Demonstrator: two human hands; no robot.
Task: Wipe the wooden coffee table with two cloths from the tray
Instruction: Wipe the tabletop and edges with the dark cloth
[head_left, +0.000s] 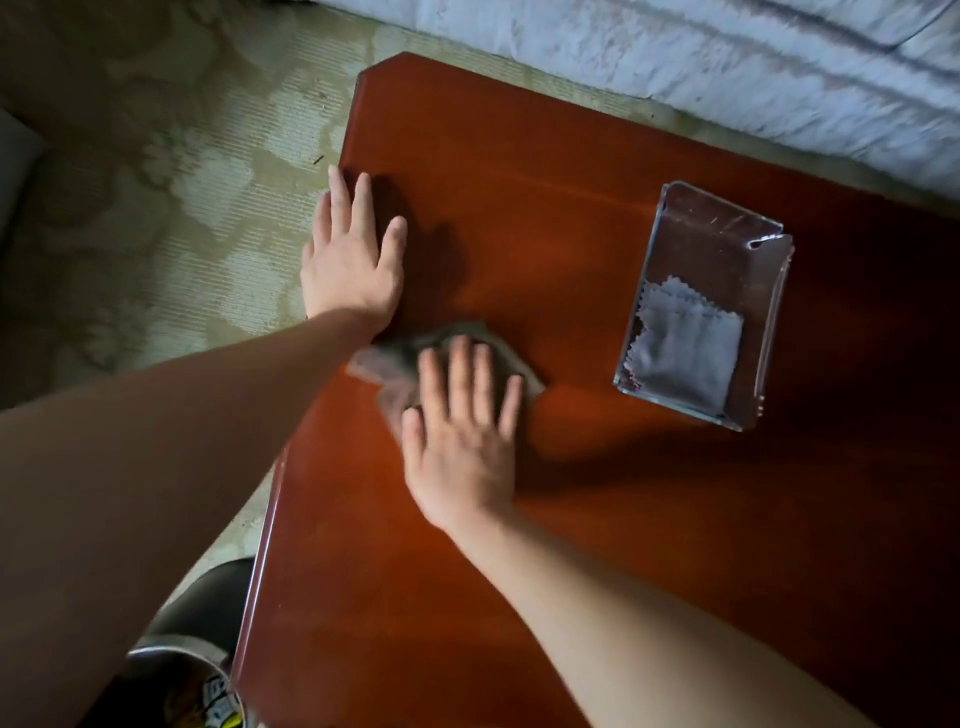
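Two flat hands are on the job. The right hand (462, 447), just below the centre of the frame, lies open with its fingers straight and spread, pressing a grey cloth (395, 358) against the table (571, 208). Hand and cloth are both slightly blurred. The cloth is bunched and sticks out past the fingertips and to the left of the thumb. To wipe well, I judge the palm should cover more of the cloth, so it slides as one piece instead of rolling up, with even pressure and overlapping strokes.

The left hand (353, 265), left of centre, is open too, palm down at the table's left edge and holding nothing. It looks like a brace and is best kept out of the stroke's path.

Further out, at the right of the frame, a clear tray (717, 228) stands on the table with the second cloth (685, 353) folded in its near end. A rug (182, 182) fills the upper left, and a sofa (727, 67) runs along the top.
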